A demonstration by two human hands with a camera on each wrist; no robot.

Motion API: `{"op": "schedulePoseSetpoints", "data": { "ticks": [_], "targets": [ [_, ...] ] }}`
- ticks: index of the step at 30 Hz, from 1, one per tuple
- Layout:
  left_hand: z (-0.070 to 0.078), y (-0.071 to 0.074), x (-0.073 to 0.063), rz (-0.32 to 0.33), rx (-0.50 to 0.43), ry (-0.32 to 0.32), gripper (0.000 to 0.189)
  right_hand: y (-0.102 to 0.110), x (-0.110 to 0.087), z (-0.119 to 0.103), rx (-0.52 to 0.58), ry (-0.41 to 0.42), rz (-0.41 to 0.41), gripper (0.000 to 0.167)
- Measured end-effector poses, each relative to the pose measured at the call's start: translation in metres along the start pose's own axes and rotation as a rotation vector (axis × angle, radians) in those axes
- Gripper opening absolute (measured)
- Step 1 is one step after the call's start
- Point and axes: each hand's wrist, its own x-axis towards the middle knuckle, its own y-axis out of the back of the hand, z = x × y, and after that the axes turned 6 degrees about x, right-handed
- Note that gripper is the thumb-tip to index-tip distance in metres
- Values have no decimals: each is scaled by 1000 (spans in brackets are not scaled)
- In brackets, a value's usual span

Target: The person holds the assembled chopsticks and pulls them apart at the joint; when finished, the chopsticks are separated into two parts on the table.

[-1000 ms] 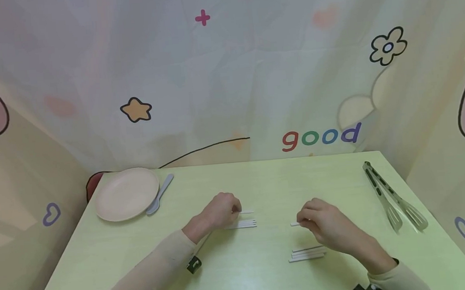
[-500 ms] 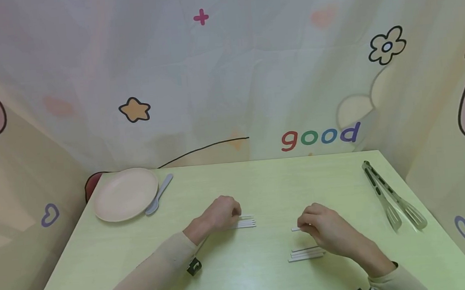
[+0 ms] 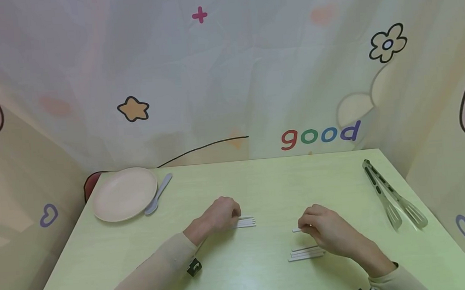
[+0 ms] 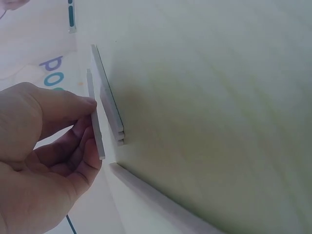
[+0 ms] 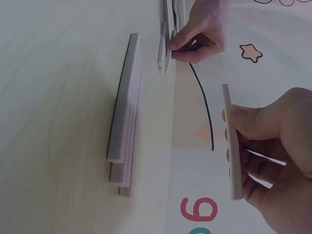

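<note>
My left hand (image 3: 221,213) pinches a thin white stick (image 4: 97,126) between thumb and fingers, close beside a small pile of similar sticks (image 3: 246,223) on the table. Whether the held stick touches the pile I cannot tell. Farther right, my right hand (image 3: 325,226) pinches another pale stick (image 5: 233,156), raised over the table. A second pile (image 3: 306,254) of several flat sticks, unevenly stacked, lies nearer the front edge, just below the right hand. In the right wrist view this pile (image 5: 126,107) stands apart from the held stick.
A round pale plate (image 3: 125,194) sits at the back left, a grey-blue spoon (image 3: 158,194) against its right side. Metal tongs (image 3: 390,196) lie at the right. A pale bar (image 4: 156,200) of unclear kind crosses the lower left wrist view. A printed curtain (image 3: 251,70) hangs behind the table.
My left hand and its stick have come down and nearer to the left pile. The right hand has moved slightly toward the front with its stick. Both piles stay put.
</note>
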Motion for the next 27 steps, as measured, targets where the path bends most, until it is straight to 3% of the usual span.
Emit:
{"op": "schedulePoseSetpoints", "data": {
  "ticks": [27],
  "targets": [
    [-3,-6,1,-50,-15,29,11,-19,-9,13,36,-81,-119,15]
  ]
}}
